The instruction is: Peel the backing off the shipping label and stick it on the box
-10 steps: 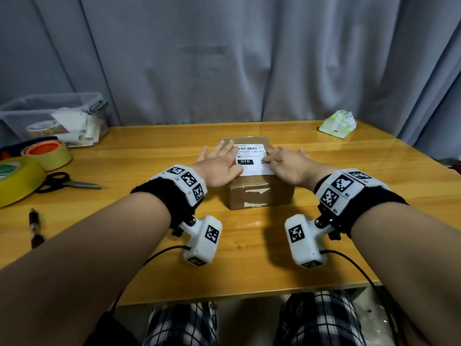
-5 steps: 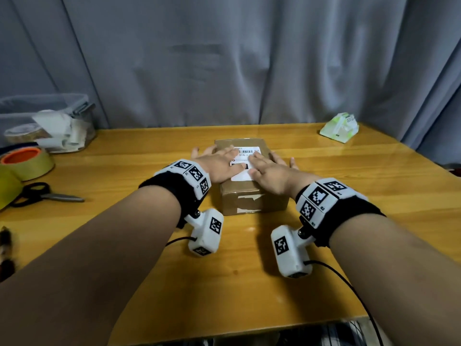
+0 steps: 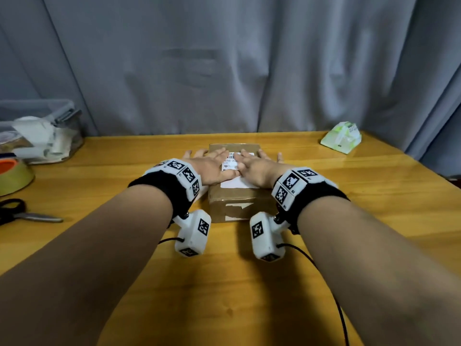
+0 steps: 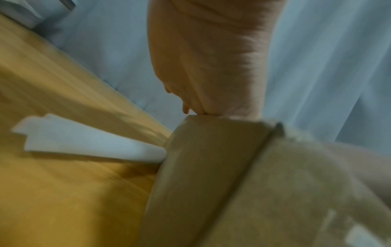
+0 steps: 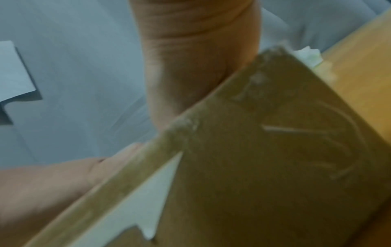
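Both hands are flat on top of the small brown cardboard box (image 3: 234, 196) in the middle of the yellow wooden surface (image 3: 349, 196), left hand (image 3: 212, 166) and right hand (image 3: 259, 167) each an open grip with straight fingers holding nothing, pressing the white printed shipping label (image 3: 233, 171) down so it bonds without bubbles, I'd guess. Compared to a second ago, the hands have slid inward until they almost meet, covering most of the label

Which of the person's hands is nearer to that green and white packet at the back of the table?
Right. The right hand lies flat on the box, on the side toward the packet; the left hand lies flat beside it, farther from the packet.
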Tool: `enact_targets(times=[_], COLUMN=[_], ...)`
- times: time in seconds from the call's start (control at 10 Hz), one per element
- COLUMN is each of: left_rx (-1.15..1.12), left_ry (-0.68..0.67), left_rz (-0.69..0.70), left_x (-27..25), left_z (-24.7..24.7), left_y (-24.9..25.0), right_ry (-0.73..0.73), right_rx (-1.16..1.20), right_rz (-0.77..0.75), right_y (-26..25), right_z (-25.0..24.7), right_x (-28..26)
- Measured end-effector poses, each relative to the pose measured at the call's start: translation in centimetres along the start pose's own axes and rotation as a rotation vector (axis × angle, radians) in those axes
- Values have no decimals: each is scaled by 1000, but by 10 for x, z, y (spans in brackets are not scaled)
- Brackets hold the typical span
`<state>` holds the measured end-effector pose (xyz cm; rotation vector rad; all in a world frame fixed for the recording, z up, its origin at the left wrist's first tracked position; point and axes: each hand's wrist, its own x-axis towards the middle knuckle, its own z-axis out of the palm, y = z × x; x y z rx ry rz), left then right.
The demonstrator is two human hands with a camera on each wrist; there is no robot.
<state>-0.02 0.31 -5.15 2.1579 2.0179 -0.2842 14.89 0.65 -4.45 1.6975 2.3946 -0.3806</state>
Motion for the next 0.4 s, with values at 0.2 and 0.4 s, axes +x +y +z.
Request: enact_targets(times=[0.2, 0.4], left_rx=[-32, -83], left_ry=[9, 156], left_rz=[-31, -83], left_x=[-3, -13], left_z=[4, 6], left_y=[0, 3], right_ry=[41, 203], right_rx=[15, 46], right_rz=[117, 133], right_y=[32, 35], right_z=[5, 5], right_x=[0, -8])
